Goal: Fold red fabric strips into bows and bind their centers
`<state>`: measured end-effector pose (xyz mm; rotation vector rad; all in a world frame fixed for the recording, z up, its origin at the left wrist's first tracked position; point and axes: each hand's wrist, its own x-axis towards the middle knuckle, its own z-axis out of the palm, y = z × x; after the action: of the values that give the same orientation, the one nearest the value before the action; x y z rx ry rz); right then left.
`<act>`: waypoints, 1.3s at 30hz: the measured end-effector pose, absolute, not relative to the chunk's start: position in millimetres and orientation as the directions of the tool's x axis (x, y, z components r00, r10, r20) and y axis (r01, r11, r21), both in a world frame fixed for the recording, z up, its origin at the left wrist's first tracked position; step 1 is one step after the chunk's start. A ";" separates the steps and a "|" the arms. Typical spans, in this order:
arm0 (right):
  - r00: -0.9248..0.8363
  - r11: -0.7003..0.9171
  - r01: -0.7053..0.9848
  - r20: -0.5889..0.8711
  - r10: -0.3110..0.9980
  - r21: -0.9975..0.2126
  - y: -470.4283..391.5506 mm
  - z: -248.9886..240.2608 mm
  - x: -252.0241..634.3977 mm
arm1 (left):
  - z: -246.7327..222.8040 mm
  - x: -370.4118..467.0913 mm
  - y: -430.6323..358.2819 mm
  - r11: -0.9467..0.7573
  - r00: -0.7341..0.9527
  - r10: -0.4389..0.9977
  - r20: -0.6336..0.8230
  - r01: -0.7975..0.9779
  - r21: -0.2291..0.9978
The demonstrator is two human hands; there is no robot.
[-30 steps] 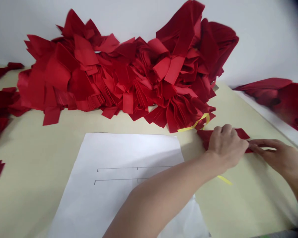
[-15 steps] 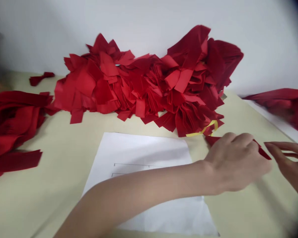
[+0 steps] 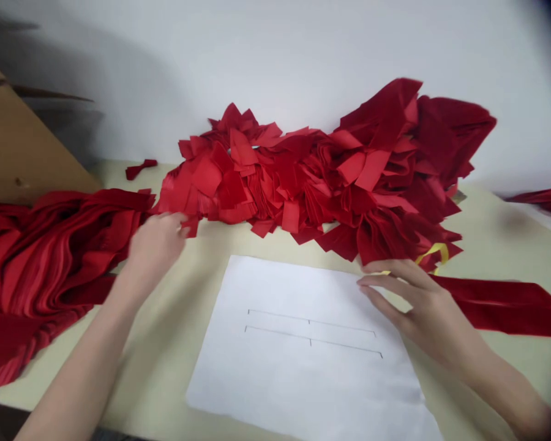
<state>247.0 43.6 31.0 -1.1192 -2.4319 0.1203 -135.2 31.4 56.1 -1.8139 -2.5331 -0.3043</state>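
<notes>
My left hand is over the right end of a stack of long red fabric strips. Its fingers are partly hidden and blurred, so I cannot tell whether they grip anything. My right hand reaches over the top right corner of a white paper sheet, its fingers stretched out and apart, holding nothing visible. Two marked lines are drawn on the sheet. Beside my right wrist a dark red fabric strip lies flat on the table.
A large heap of red fabric bundles stretches along the wall. Near its front right end is a yellow ribbon. A small red fabric piece lies at the back left, by a brown cardboard box. More red fabric sits at the far right.
My left hand has left the red strip on the right and swung across to the left stack. My right hand has moved left to the paper's corner. The view has turned left.
</notes>
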 end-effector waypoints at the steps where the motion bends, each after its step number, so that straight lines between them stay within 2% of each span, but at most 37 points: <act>1: -0.578 0.683 0.686 0.384 0.720 -0.251 44.0 28.4 245.6 | 49.1 -155.3 24.3 0.393 -0.400 0.907 0.128 0.916 0.080; 3: -0.590 0.703 0.677 0.410 0.696 -0.219 44.8 23.9 243.7 | 36.1 -187.4 9.9 0.527 -0.519 0.842 0.144 0.849 -0.023; 5: -0.606 0.713 0.674 0.407 0.684 -0.195 45.6 20.7 242.6 | 27.6 -208.9 -2.1 0.576 -0.568 0.817 0.102 0.815 -0.067; 11: -0.609 0.686 0.692 0.329 0.721 -0.225 46.3 17.7 243.7 | 37.5 -229.7 -8.8 0.575 -0.577 0.816 -0.021 0.816 -0.059; 14: -0.611 0.675 0.696 0.290 0.736 -0.246 46.7 17.2 245.1 | 50.6 -218.4 -1.0 0.515 -0.512 0.856 -0.075 0.857 0.019; 19: -0.586 0.626 0.720 0.222 0.779 -0.298 47.6 17.0 245.4 | 67.4 -173.5 9.6 0.477 -0.483 0.875 -0.046 0.841 0.254; 22: -0.561 0.582 0.740 0.167 0.811 -0.337 45.0 19.1 241.2 | 71.4 -152.5 15.5 0.363 -0.366 0.928 -0.068 0.850 0.381; 24: -0.545 0.552 0.749 0.134 0.828 -0.365 40.0 20.3 234.5 | 69.2 -148.6 19.7 0.276 -0.257 0.961 -0.102 0.869 0.411; 26: -0.584 0.566 0.723 0.088 0.807 -0.397 32.3 20.2 225.0 | 62.9 -152.3 23.7 0.205 -0.170 0.978 -0.119 0.874 0.440; 28: -0.653 0.602 0.677 0.032 0.757 -0.423 23.8 18.4 214.9 | 54.3 -159.9 27.0 0.170 -0.125 0.985 -0.119 0.833 0.526; 30: -0.686 0.616 0.655 -0.003 0.727 -0.438 17.1 16.1 206.8 | 46.3 -167.4 29.6 0.163 -0.123 0.987 -0.107 0.796 0.583; 35: -0.688 0.602 0.656 -0.034 0.725 -0.455 14.0 14.1 200.8 | 39.2 -176.5 33.8 0.212 -0.246 0.969 -0.022 0.787 0.579; 39: -0.689 0.597 0.657 -0.045 0.723 -0.460 17.1 15.2 202.6 | 37.9 -178.5 34.5 0.214 -0.262 0.965 -0.031 0.707 0.674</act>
<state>202.6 17.1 15.2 -1.1636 -2.6748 0.6790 -178.5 34.5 37.9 -2.0834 -2.7592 -1.0321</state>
